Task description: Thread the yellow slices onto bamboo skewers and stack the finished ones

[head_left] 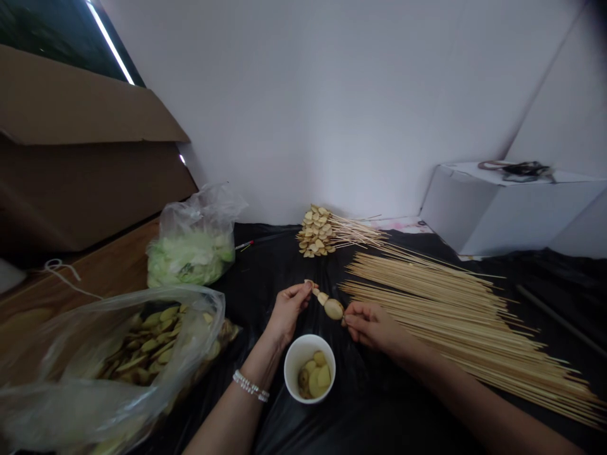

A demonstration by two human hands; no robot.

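Note:
A bamboo skewer with a few potato slices [334, 309] threaded on it stretches between my two hands. My left hand [288, 309], wearing a beaded bracelet, pinches a slice at the skewer's far-left end. On the other side, my right hand [370, 323] is closed around the skewer's lower right end, close to the largest slice. Just below them stands a white cup [289, 370] holding several loose potato slices [318, 379]. Loose bamboo skewers [446, 322] lie in a wide spread beside and beyond my right hand.
Filled potato skewers [316, 232] are piled by the wall. At left are an open plastic bag of potato slices [150, 341], a bag of pale green vegetable [190, 259] and a cardboard box [85, 189]. A white box [497, 208] stands right. Black plastic sheeting [379, 411] covers the surface.

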